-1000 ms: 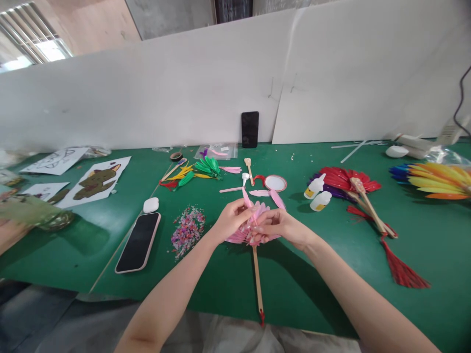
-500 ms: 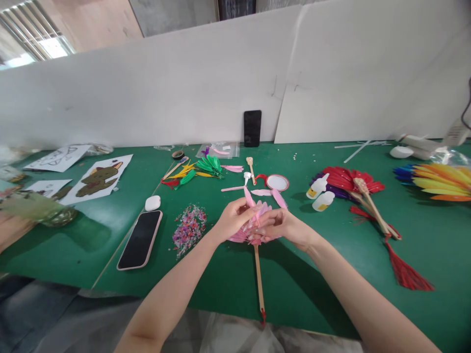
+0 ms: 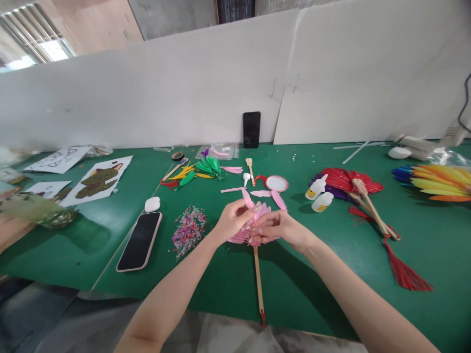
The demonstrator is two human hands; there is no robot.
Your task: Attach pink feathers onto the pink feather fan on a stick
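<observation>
A pink feather fan (image 3: 239, 237) lies on the table below both hands, its wooden handle (image 3: 258, 279) pointing toward me with a red cord at the end. My left hand (image 3: 237, 218) pinches a pink feather (image 3: 247, 197) that stands up above the fan. Over the fan's middle, my right hand (image 3: 274, 226) has its fingers bent together at the lower part of that feather. Loose pink feathers (image 3: 278, 200) lie just beyond the hands. Fingers hide much of the fan's centre.
Two glue bottles (image 3: 323, 201) stand right of the hands, near a red feather fan (image 3: 342, 180) and a multicoloured one (image 3: 441, 181). To the left are a bead pile (image 3: 189, 230) and a phone (image 3: 140, 241). Green feathers (image 3: 209, 166) lie behind; another person's hand (image 3: 14, 228) is far left.
Both hands stay over the pink fan, with only a slight shift of the fingers. The whole view has moved very slightly.
</observation>
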